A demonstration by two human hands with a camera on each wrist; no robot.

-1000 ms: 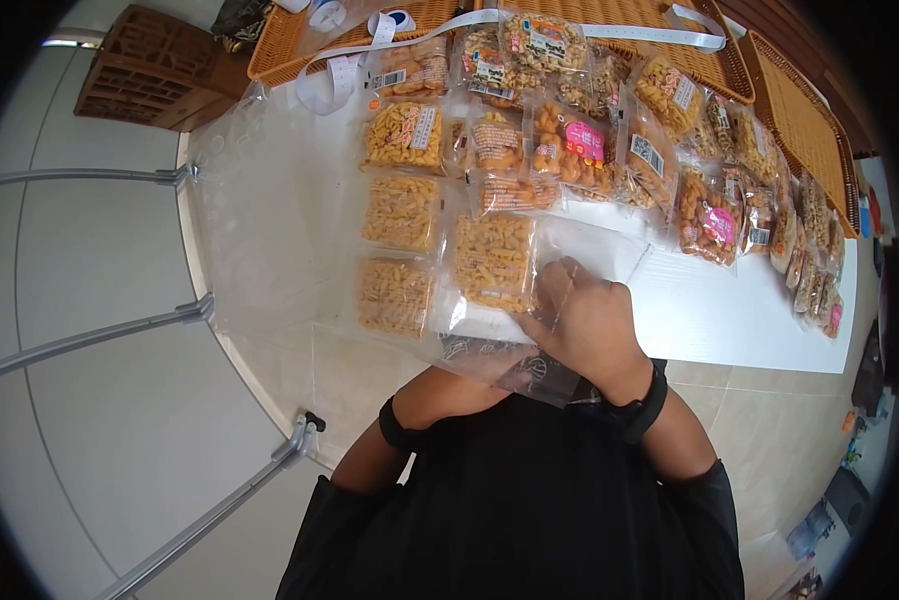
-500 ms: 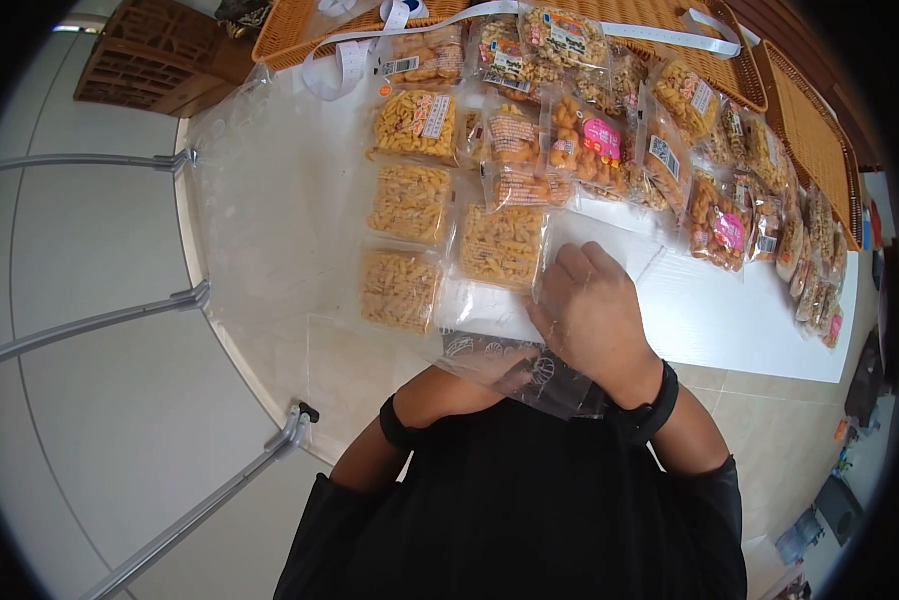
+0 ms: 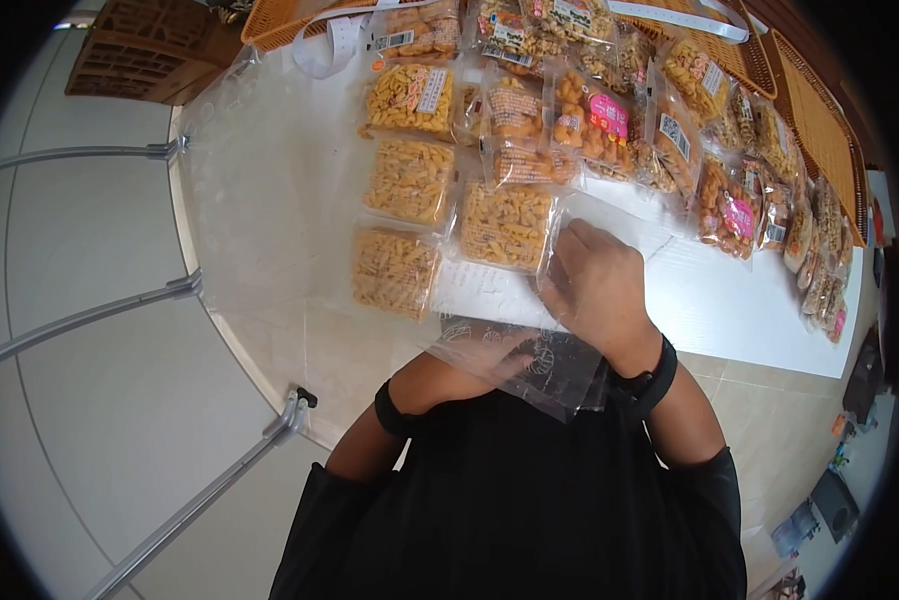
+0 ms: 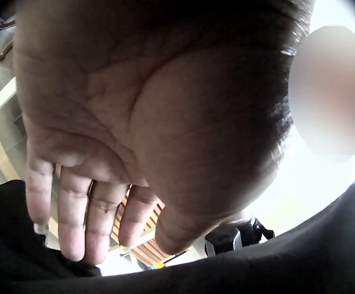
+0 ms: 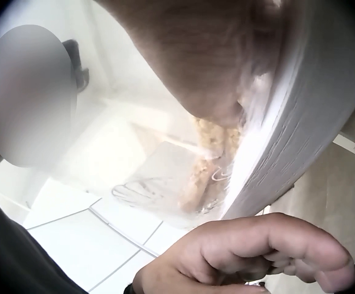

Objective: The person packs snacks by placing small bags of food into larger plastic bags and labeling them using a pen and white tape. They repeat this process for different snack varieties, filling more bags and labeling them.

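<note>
Packets point(image 3: 594, 115), 1 o'clock: glossy plastic. Film point(image 3: 575, 385), 4 o'clock: shiny plastic. Basket point(image 3: 819, 115), 2 o'clock: rough wicker. Tabletop point(image 3: 749, 305), 3 o'clock: looks smooth. Shirt point(image 3: 529, 500), 6 o'clock: matt cloth.

From here I see a square, see-through packet point(image 3: 507, 225) of golden, stubby snack pieces lying flat; a clear bag point(image 3: 566, 375), pale-patterned, crinkled, sticks out past the bench point(image 3: 729, 300).

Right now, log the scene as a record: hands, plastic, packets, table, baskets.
left_hand: fingers straight; seen through plastic in head view
right_hand: beside the rightmost unlabelled packet; grip unclear
plastic: clear, white printed pattern
unlabelled_packets: three, yellow stick-shaped snacks; two at left, one at right
pink-labelled packets: farther from the person
table: white
baskets: wicker, beyond packets
</note>
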